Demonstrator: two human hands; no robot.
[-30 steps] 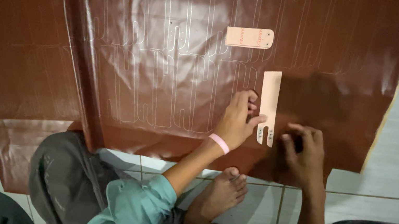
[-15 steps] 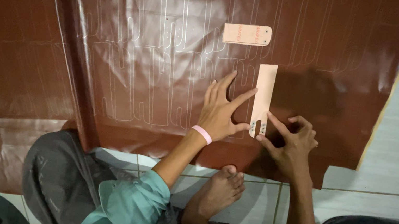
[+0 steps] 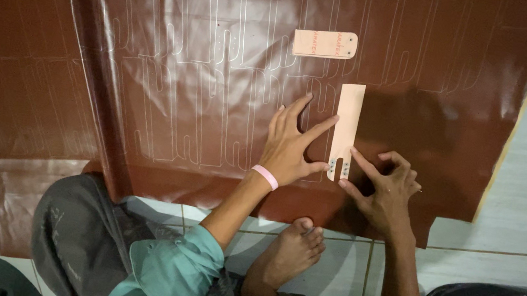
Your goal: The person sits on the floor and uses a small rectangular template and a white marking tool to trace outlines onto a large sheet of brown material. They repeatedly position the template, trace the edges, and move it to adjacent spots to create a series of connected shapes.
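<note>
Two pale cardboard templates lay on the brown sheet: one long template (image 3: 346, 129) with a notched end at the centre of the frame, and one short template (image 3: 324, 44) above it. There was one brown sheet (image 3: 153, 48) spread across the upper frame. Two hands showed at the centre, a left hand (image 3: 291, 147) and a right hand (image 3: 386, 187), one bare foot (image 3: 289, 253) below them, and one pink wristband (image 3: 265, 177).

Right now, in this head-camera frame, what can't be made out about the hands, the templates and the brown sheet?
- Whether the right hand holds a pen: its curled fingers hide the palm.
- The sheet under the left hand: covered by the hand.
- The brown sheet: cut off by the top edge.
- Dots at the forked end of the long template: too small to tell.
- Markings on the short template: too small.
</note>
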